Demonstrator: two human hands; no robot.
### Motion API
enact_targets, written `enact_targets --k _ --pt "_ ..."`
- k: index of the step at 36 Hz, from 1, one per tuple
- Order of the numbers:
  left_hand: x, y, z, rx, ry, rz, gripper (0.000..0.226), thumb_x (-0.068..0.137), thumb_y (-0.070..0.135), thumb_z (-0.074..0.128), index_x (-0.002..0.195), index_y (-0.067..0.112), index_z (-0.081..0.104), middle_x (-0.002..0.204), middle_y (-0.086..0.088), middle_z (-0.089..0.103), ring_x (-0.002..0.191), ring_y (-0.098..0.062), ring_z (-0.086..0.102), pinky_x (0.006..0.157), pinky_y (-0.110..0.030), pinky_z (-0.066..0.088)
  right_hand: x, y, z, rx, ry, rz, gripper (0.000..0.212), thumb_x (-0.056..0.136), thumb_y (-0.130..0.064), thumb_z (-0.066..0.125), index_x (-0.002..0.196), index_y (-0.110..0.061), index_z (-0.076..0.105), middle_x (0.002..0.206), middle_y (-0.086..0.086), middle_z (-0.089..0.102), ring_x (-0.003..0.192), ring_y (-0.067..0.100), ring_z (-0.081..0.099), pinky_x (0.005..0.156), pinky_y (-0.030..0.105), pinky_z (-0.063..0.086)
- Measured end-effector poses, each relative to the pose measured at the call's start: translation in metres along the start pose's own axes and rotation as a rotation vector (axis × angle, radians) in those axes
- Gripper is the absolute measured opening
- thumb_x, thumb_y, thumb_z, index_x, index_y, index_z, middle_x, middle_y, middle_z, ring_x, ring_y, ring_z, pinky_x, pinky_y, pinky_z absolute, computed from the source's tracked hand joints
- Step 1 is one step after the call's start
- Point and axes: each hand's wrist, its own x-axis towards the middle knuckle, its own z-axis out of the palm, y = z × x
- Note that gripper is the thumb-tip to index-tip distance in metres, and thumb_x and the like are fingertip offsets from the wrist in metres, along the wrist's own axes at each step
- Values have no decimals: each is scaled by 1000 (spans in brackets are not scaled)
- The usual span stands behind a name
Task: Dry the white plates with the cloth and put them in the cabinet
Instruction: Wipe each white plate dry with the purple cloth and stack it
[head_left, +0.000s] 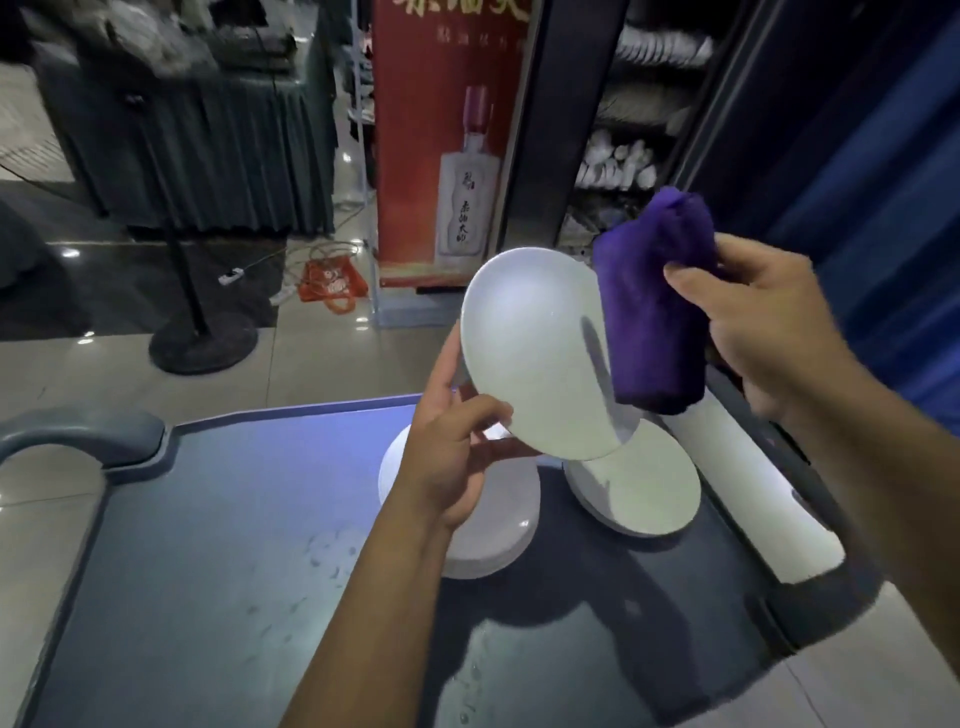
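Your left hand grips a white plate by its lower edge, tilted upright, face toward you, above the cart. Your right hand clutches the purple cloth touching the plate's right rim.

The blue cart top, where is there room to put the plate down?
The cart top is bare on its left side, from the curved handle across to the left stack of plates, and along the near edge, apart from some water drops. The far right is crowded: two stacks, the second, sit close together under the held plate.
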Motion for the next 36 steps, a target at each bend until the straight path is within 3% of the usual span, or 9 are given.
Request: enact_targets --k 5,8,13,16,21,24,28,33,36 --pt "-8 2 5 -55 -57 17 90 83 -17 47 141 51 52 118 -1 69 103 -31 61 78 -64 59 20 -23 14 155 -4 205 15 98 -15 62 103 -23 73 74 -8 70 48 5 60 45 22 48" --pt "-16 -2 0 -58 -59 7 92 69 -7 57 141 50 53 113 0 70 94 -27 65 71 -56 61 16 -21 13 149 45 209 15 98 -14 62 98 -24 74 73 -8 72 52 8 64 48 25 53" --pt "-29 -6 -1 -25 -70 -20 92 67 -4 60 139 52 55 108 -8 71 83 -24 67 72 -55 62 11 -24 18 0 75 -27 20 96 -9 61 90 -23 73 77 -8 71 65 5 64 57 25 54" --pt "-36 -5 7 13 -130 -13 89 70 -4 59 134 58 56 102 -8 71 80 -23 65 76 -57 58 0 -17 41 -106 -87 -73 15 93 -9 62 96 -17 73 81 -4 70 70 10 60 67 29 47" --pt "-44 -2 8 47 -132 -22 91 73 -9 54 134 58 56 110 -11 74 89 -24 72 79 -64 57 -24 -6 71 -242 -214 -125 34 95 -17 58 112 -44 70 94 -17 73 90 9 68 86 40 56" --pt "-46 2 3 87 -102 -11 93 70 -5 56 140 54 52 113 -9 74 97 -28 73 80 -69 55 -31 -9 73 -164 -304 -80 33 100 -14 54 118 -39 68 99 -12 73 93 13 68 85 41 57" --pt "-49 6 -3 66 -95 4 94 69 -2 59 145 50 45 116 -4 74 99 -28 74 78 -60 59 -44 -12 73 -116 -464 -98 29 102 -12 53 122 -30 65 106 -5 71 89 8 66 72 21 51" --pt "-50 14 -15 -34 -123 25 85 70 -3 63 141 41 52 122 -16 71 100 -40 73 78 -60 61 -56 -11 68 -77 -668 -37 29 104 -7 47 125 -21 63 99 -6 71 82 2 63 68 12 47" --pt "-54 15 -23 -260 -169 2 74 70 6 59 140 29 59 128 -20 67 107 -41 69 78 -61 58 -60 -12 65 -137 -743 -31 28 106 -11 46 125 -22 63 108 -5 71 95 14 67 77 23 53"
